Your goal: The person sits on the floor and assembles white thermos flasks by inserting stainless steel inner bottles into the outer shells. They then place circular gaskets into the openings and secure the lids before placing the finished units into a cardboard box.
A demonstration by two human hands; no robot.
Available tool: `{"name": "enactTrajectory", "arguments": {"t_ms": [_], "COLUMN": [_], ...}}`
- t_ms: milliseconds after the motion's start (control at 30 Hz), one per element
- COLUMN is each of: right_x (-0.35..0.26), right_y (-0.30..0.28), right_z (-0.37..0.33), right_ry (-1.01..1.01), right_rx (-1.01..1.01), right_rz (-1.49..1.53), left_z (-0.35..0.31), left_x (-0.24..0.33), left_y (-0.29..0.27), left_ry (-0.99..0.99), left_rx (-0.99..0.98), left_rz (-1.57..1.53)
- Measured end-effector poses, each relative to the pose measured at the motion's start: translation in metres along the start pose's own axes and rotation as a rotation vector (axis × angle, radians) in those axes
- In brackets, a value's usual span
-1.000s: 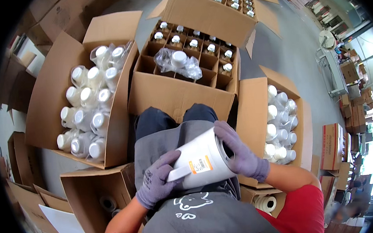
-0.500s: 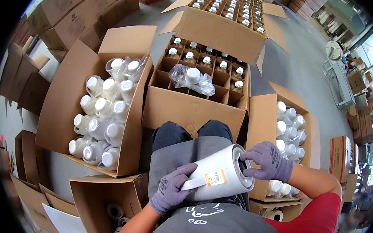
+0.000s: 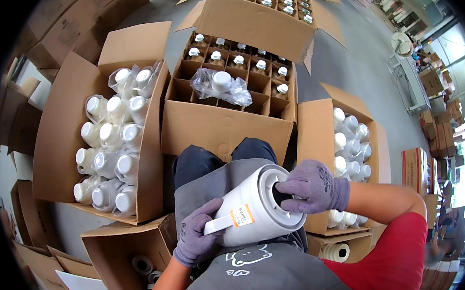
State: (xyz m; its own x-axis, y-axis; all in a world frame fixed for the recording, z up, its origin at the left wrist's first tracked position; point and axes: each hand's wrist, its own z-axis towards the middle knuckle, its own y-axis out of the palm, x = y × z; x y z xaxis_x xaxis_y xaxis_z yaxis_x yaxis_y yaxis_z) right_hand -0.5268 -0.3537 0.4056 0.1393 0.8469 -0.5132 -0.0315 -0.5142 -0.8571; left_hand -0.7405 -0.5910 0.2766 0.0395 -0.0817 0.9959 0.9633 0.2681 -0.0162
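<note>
A thick white label roll (image 3: pixel 255 194) lies tilted across my lap, its round end towards the right. One orange-and-white label (image 3: pixel 242 216) shows on its side, beside a loose white end strip (image 3: pixel 219 224). My left hand (image 3: pixel 198 231), in a grey-purple glove, is closed around that strip and against the roll. My right hand (image 3: pixel 312 187), gloved alike, has its fingers curled into the dark centre hole of the roll's end; the fingertips are hidden there. A grey apron (image 3: pixel 252 275) covers my lap beneath the roll.
Bagged white-capped bottles fill an open carton on the left (image 3: pixel 151 140) and one on the right (image 3: pixel 315 134). Ahead, a divided carton (image 3: pixel 220 124) holds capped bottles, with a wrapped bottle (image 3: pixel 221 82) on top. A low carton (image 3: pixel 105 251) at lower left contains smaller rolls (image 3: pixel 142 264).
My right hand has turned and its fingers reach deeper into the roll's centre. The roll has tilted, its end facing up more. The whole view has shifted slightly.
</note>
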Motion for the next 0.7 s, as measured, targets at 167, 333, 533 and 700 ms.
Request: {"name": "enactTrajectory", "arguments": {"t_ms": [167, 333, 533, 700], "right_x": [-0.005, 0.014, 0.032, 0.036], "right_y": [0.011, 0.032, 0.03, 0.011], "right_z": [0.003, -0.022, 0.004, 0.068], "right_ry": [0.43, 0.946, 0.981, 0.89], "right_rx": [-0.107, -0.232, -0.205, -0.159], "right_rz": [0.111, 0.306, 0.407, 0.53], "left_z": [0.002, 0.011, 0.022, 0.021], "left_x": [0.01, 0.023, 0.019, 0.011], "left_y": [0.015, 0.036, 0.031, 0.007], "left_ry": [0.067, 0.291, 0.201, -0.105], "left_rx": [0.076, -0.036, 0.047, 0.171], "left_rz": [0.224, 0.618, 0.542, 0.298]}}
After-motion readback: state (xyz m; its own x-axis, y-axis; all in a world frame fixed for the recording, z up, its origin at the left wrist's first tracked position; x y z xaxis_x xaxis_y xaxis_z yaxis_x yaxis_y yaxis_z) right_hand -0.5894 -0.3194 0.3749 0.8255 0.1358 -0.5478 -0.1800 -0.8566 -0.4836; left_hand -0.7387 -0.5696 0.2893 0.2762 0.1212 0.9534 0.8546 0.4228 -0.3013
